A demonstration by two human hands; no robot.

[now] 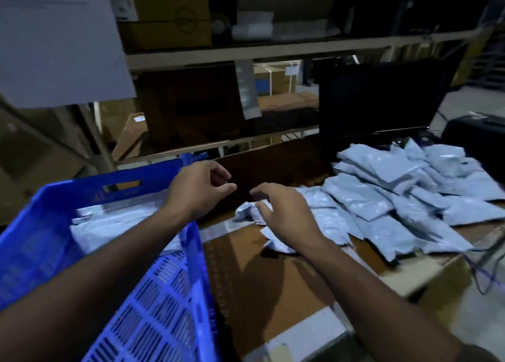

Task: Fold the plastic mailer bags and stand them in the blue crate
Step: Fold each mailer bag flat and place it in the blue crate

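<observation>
Mailer bags, pale blue, are lying in two groups. A few (117, 225) are resting inside the blue crate (41, 241) at the lower left of the frame; motion blur is making it hard to tell whether they are standing or merely leaning. A far larger heap (396, 194) is sprawling over the surface (273, 274) at centre right, so the task appears to be at an early stage, with most bags waiting to be folded and stood.

One crumpled bag (247, 211) is lying just beside the crate wall, at mid-frame. The right hand (284, 211) is hovering above it with fingers spread and slightly bent, pinching nothing. The left hand (199, 186) is poised over the crate's far corner, fingers loosely curled and holding nothing.

Around the work, a dark monitor (382, 101) is standing behind the heap at upper right, with cables (481, 266) trailing off the right edge of the surface. Shelving with cardboard boxes (169, 14) is filling the top of the frame. The crate's slatted near wall (153, 307) is rising between the person and the bags inside.
</observation>
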